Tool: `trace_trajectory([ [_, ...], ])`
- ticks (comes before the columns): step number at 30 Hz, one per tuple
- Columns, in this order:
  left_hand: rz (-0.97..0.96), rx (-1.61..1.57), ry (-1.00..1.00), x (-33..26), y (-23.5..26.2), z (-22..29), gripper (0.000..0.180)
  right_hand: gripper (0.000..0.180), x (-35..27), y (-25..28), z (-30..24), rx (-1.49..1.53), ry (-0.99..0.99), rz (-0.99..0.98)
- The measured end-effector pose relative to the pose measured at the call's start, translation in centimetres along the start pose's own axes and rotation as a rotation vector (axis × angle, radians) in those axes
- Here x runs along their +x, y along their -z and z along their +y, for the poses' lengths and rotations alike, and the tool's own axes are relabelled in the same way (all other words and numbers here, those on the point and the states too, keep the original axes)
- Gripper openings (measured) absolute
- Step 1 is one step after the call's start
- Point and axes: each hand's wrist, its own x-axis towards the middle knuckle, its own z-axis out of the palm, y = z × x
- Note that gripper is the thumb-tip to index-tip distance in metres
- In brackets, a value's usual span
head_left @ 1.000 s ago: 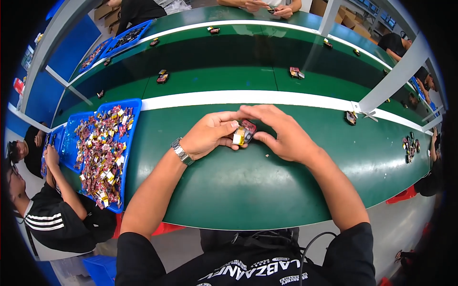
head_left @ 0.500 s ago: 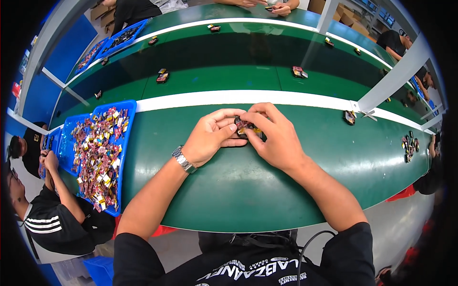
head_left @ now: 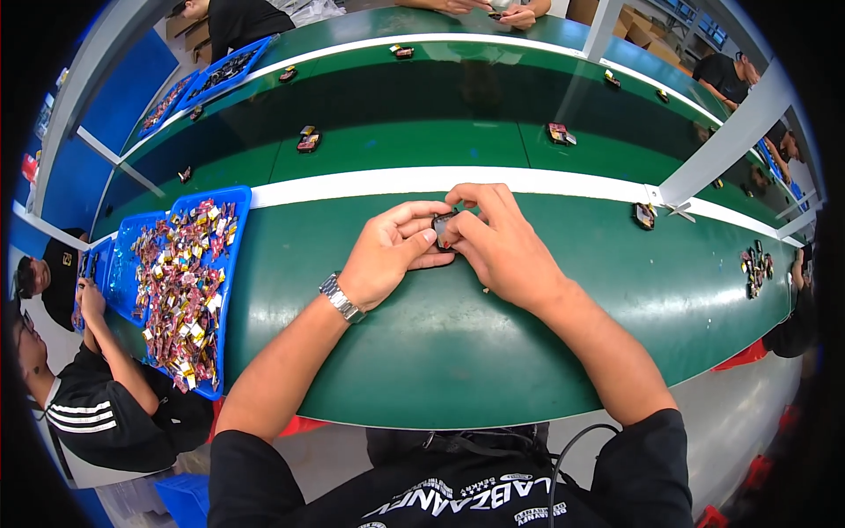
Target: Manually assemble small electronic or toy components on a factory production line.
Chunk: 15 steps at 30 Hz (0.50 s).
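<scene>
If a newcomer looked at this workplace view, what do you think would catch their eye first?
Probably the blue tray at the left, heaped with small red, yellow and white parts. Next, at the centre, the left hand holds a small dark piece above the green table, with the right hand fingering it.

We held our left hand (head_left: 392,251) half curled, palm turned inward, while our right hand (head_left: 502,246) arched close beside it, fingers (head_left: 480,195) bent (both our bare forearms (head_left: 286,363) slanted inward from below).
</scene>
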Motion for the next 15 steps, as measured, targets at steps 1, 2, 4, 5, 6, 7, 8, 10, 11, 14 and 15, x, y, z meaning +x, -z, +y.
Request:
trace_trajectory([
  [1,-0.001,0.014,-0.003,0.05,0.02,-0.23,0.036,0.018,0.04,0.26,0.10,-0.013,0.017,-0.026],
  [2,-0.001,0.029,-0.007,0.08,0.00,-0.34,0.035,0.019,0.11,0.46,0.18,-0.026,0.034,-0.052],
  [4,-0.002,0.052,-0.004,0.09,-0.21,-0.29,0.035,0.018,0.17,0.66,0.28,-0.060,0.029,-0.088],
  [5,0.002,0.075,-0.002,0.11,-0.29,-0.28,0.034,0.018,0.18,0.76,0.33,-0.092,0.027,-0.126],
  [6,0.000,0.077,-0.003,0.04,-0.31,-0.21,0.034,0.018,0.21,0.83,0.38,-0.093,0.027,-0.123],
  [7,0.008,0.089,0.000,-0.03,-0.31,-0.16,0.034,0.018,0.22,0.86,0.46,-0.067,0.030,-0.153],
  [8,0.017,0.100,0.004,-0.08,-0.31,-0.11,0.034,0.018,0.23,0.88,0.54,-0.041,0.033,-0.183],
  [10,0.016,0.100,0.004,-0.05,-0.26,-0.19,0.034,0.017,0.17,0.78,0.58,-0.062,0.054,-0.151],
  [11,0.017,0.099,0.006,-0.03,-0.24,-0.22,0.034,0.017,0.15,0.73,0.61,-0.082,0.074,-0.120],
  [14,0.017,0.080,0.003,0.00,-0.24,-0.20,0.034,0.013,0.11,0.73,0.84,-0.089,0.096,-0.097],
  [15,0.014,0.083,-0.001,0.02,-0.17,-0.15,0.034,0.013,0.11,0.68,0.78,-0.093,0.098,-0.094],
])
